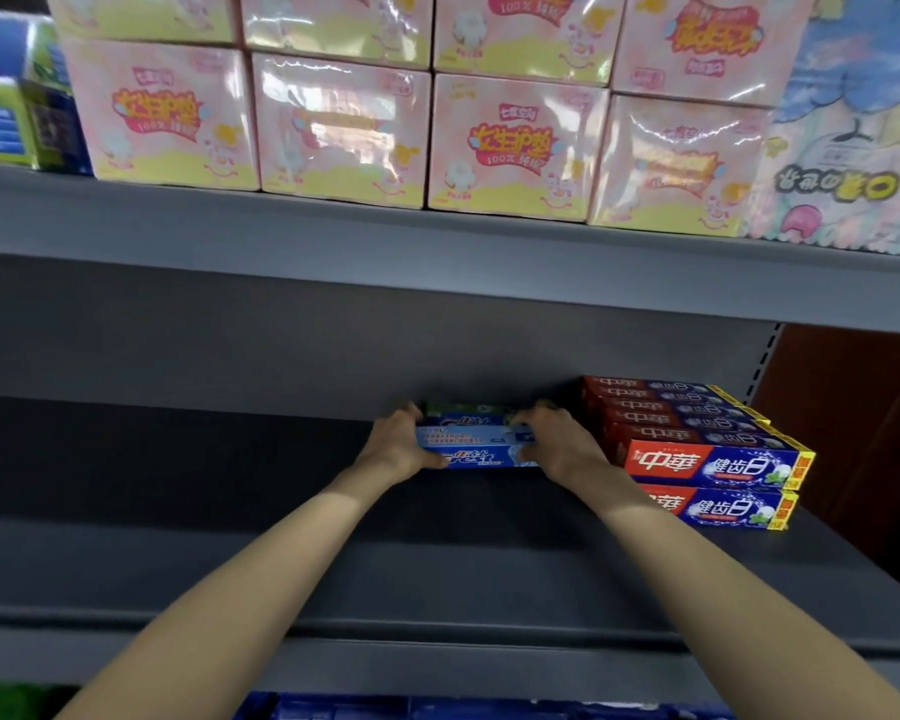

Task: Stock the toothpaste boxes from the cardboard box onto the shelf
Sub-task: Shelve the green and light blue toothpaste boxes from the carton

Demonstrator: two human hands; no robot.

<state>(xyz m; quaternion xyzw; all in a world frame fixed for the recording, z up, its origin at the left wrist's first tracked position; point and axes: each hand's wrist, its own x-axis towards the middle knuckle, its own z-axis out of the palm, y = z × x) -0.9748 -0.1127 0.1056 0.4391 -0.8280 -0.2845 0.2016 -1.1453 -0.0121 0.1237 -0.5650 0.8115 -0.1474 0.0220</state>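
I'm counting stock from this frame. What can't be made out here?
- Cardboard box: outside the head view.
- Light blue toothpaste boxes: ends covered by left hand and right hand; count unclear.
- Red-and-blue toothpaste box stack: rear rows hidden by front ones.
- Blue packs: cut by bottom edge.
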